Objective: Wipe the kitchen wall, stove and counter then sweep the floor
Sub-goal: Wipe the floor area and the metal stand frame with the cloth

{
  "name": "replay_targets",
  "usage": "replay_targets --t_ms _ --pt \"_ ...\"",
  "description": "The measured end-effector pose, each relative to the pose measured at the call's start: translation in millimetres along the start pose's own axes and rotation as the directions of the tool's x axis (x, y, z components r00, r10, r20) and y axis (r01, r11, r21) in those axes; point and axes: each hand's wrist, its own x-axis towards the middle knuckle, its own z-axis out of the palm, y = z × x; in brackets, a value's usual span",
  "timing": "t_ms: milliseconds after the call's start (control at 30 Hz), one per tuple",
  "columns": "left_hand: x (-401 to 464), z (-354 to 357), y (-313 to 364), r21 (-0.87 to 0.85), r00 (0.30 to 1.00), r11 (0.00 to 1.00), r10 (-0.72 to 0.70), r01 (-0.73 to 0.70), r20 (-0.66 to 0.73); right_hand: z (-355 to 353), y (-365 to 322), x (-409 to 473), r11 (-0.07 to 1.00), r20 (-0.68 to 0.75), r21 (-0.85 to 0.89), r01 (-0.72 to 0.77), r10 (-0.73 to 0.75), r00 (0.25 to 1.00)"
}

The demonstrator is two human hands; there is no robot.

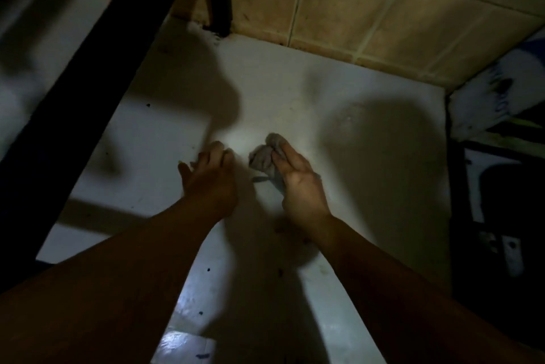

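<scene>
- counter point(368, 186), white and dimly lit, fills the middle of the view, with the person's two bare arms reaching across it from the lower edge.
- grey cloth point(265, 154) sits bunched on the counter near its middle, under the right hand point(298, 183).
- right hand's fingers are together and curled over the cloth, clamping it against the surface; a tail of the cloth shows below the palm on its left.
- left hand point(211, 178) is just beside the cloth, apart from it, with fingers bent and loosely spread and their tips down at the counter; whether they touch it i cannot tell, as the hand is blurred.
- small dark specks point(208, 270) dot the counter between the forearms and to the left.
- tan tiled wall point(383, 24) meets the counter's far edge.
- dark slanted beam point(97, 69) crosses the upper left, over the counter.
- dark frame point(454, 216) stands along the counter's right edge; what lies beyond it is too dim to make out.
</scene>
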Motion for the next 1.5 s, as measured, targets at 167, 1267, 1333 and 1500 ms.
replay_targets --t_ms 167,1267,1333,1500 --pt "-1 5 -3 0.043 1.000 0.999 0.010 -0.011 0.010 8 1 -13 0.997 0.060 -0.075 -0.003 0.007 0.998" --pt "-24 13 -20 -0.115 0.993 0.990 -0.087 0.078 -0.076 58 -12 8 0.955 -0.211 -0.192 0.227 -0.266 0.941" --pt "-27 16 -28 -0.156 0.986 0.982 -0.128 0.110 -0.104 64 -17 -1 0.913 -0.188 -0.213 0.347 -0.387 0.903" --pt "-48 20 -45 -0.342 0.965 0.907 -0.262 0.245 -0.005 53 -6 36 0.961 -0.384 -0.201 0.191 -0.256 0.887"
